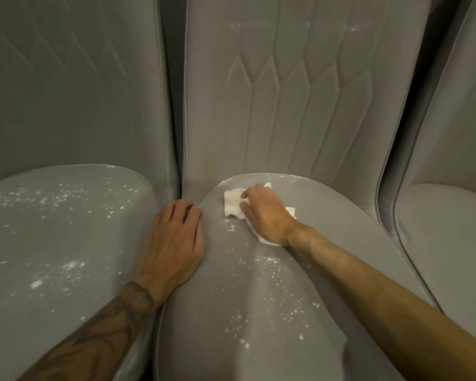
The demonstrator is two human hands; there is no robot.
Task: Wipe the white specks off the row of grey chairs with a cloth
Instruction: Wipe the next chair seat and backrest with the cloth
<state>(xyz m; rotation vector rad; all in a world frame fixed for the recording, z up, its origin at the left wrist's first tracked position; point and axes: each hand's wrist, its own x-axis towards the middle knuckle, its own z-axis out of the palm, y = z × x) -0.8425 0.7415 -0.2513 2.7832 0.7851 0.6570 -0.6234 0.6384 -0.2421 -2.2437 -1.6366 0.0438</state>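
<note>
Tattooed and bare, the left forearm (102, 328) comes in from the bottom left corner, and the right forearm (390, 292) crosses from the bottom right. The left hand (173, 237) rests palm down on the left edge of the middle chair's seat (204, 339), its grip relaxed and holding nothing, with the fingertips dipping toward the dark gap beside the left chair (52, 243). The right hand (264, 215) lies on a white cloth (232, 202) near the back edge of the same seat, just in front of the quilted backrest (286, 92). Its grip is spread over the cloth and presses it flat against the fabric; the cloth shows beyond the fingertips, behind the knuckles and under the wrist. Whether the thumb tucks under a fold is hard to tell. White specks (270, 273) dot the middle seat from just below the cloth to its front edge, and some faint ones show high on the backrest. More are scattered over the left chair's seat. The right chair (451, 229) stands at the right margin.
</note>
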